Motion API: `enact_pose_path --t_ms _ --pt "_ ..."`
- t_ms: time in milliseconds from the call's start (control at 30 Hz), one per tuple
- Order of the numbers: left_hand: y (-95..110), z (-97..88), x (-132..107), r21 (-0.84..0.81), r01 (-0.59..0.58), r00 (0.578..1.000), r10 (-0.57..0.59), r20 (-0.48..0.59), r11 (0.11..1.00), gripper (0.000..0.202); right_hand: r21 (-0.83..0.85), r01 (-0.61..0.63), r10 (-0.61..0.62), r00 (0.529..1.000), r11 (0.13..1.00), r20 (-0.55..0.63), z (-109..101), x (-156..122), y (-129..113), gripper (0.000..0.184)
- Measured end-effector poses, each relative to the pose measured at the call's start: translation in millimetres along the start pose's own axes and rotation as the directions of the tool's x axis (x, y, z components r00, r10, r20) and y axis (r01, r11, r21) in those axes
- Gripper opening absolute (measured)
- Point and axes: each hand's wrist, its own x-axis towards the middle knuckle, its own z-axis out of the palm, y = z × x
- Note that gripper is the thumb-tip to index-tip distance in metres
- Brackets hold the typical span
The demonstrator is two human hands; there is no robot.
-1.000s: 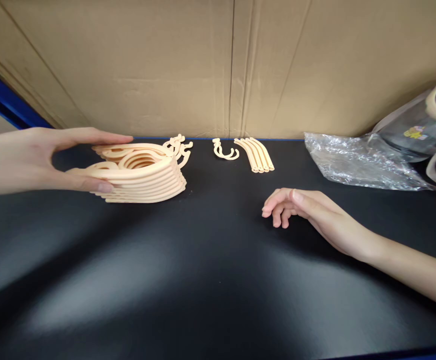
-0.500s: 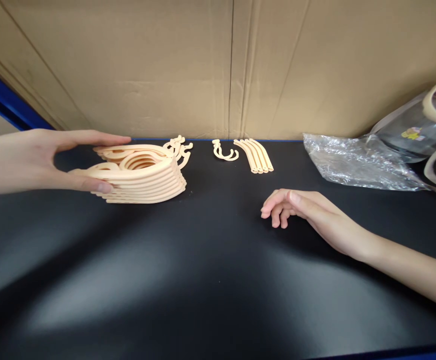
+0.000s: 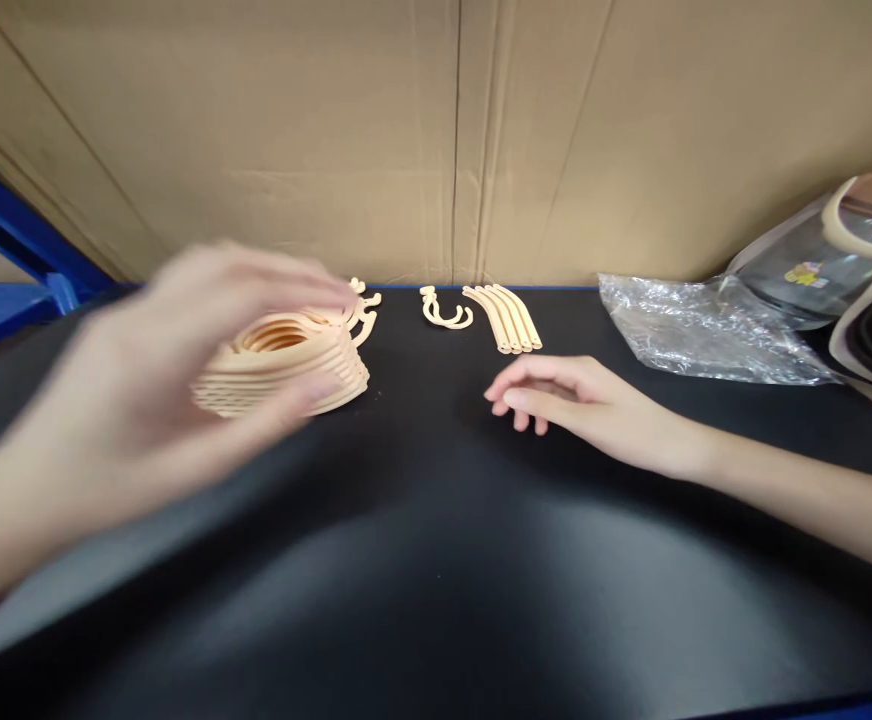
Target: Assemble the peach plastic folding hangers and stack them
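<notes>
A stack of several peach plastic hanger-shaped pieces (image 3: 286, 352) lies on the black tabletop (image 3: 436, 570) at the left rear. My left hand (image 3: 158, 400) is in front of and over this stack, smeared by motion, its fingers above the top piece and its thumb at the front edge. Whether it grips the stack I cannot tell. My right hand (image 3: 578, 405) rests on the table right of centre, fingers loosely stretched toward the left, holding nothing. Behind it lie a small peach hook (image 3: 443, 312) and a bundle of curved peach bars (image 3: 505, 318).
A crumpled clear plastic bag (image 3: 698, 330) lies at the back right, beside a clear container with a beige rim (image 3: 856, 250). A cardboard wall (image 3: 406, 130) closes off the back. A blue shelf frame (image 3: 8, 240) runs along the left.
My left hand has swung in from the left toward the camera and now blurs over the stack. My right hand slid a little left and its fingers straightened. The view shifted slightly.
</notes>
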Motion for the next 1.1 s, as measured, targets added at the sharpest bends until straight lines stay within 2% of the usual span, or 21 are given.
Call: enact_pose_path --t_ms 33,67,100,133,167,200,233,333,400,467,600,767,867,1000,1100 --pt "11 12.0 -2 -0.009 -0.192 0.981 0.192 0.036 0.981 0.032 -0.118 0.098 -0.097 0.995 0.988 0.008 -2 12 -2 0.024" --pt "20 24.4 -5 -0.025 -0.312 0.945 0.313 0.099 0.950 0.030 -0.279 0.196 -0.200 0.980 0.940 0.015 -5 25 -3 0.022" --pt "26 36.1 -8 -0.041 -0.382 0.913 0.384 0.138 0.923 0.031 -0.455 0.288 -0.299 0.953 0.843 0.049 -6 41 -5 0.019" --pt "30 46.7 -10 -0.056 -0.428 0.883 0.430 0.187 0.902 0.032 -0.616 0.349 -0.375 0.922 0.706 0.093 -7 57 -6 0.020" --pt "32 55.5 -13 -0.083 -0.464 0.854 0.471 0.223 0.882 0.032 -0.735 0.386 -0.413 0.897 0.558 0.158 -7 74 -7 0.024" --pt "32 62.2 -15 -0.109 -0.474 0.842 0.486 0.235 0.874 0.032 -0.798 0.406 -0.435 0.877 0.445 0.204 -5 91 -9 0.027" --pt "31 66.7 -16 -0.136 -0.460 0.838 0.480 0.259 0.877 0.032 -0.820 0.439 -0.447 0.856 0.367 0.258 -3 108 -10 0.031" --pt "26 70.8 -15 -0.181 -0.427 0.845 0.462 0.268 0.886 0.031 -0.828 0.517 -0.451 0.805 0.215 0.386 7 152 -17 0.046" --pt "24 69.8 -14 -0.187 -0.422 0.847 0.460 0.266 0.887 0.030 -0.798 0.583 -0.419 0.770 0.154 0.481 15 175 -23 0.052" --pt "23 69.2 -13 -0.193 -0.421 0.847 0.461 0.267 0.886 0.030 -0.775 0.618 -0.391 0.751 0.131 0.532 21 192 -29 0.049" --pt "23 69.8 -13 -0.211 -0.408 0.846 0.455 0.280 0.888 0.031 -0.790 0.610 -0.301 0.767 0.065 0.567 31 209 -41 0.021" --pt "23 69.8 -14 -0.230 -0.398 0.840 0.454 0.296 0.888 0.031 -0.767 0.636 -0.335 0.707 -0.081 0.623 37 214 -47 0.021" --pt "22 69.8 -15 -0.225 -0.399 0.839 0.453 0.301 0.889 0.031 -0.781 0.606 -0.325 0.716 -0.151 0.618 40 213 -46 0.020" --pt "22 69.7 -15 -0.219 -0.404 0.836 0.456 0.305 0.888 0.030 -0.796 0.580 -0.311 0.735 -0.176 0.603 44 212 -46 0.022" --pt "23 69.5 -14 -0.213 -0.406 0.835 0.455 0.308 0.889 0.030 -0.774 0.597 -0.303 0.713 -0.212 0.633 42 212 -45 0.024"
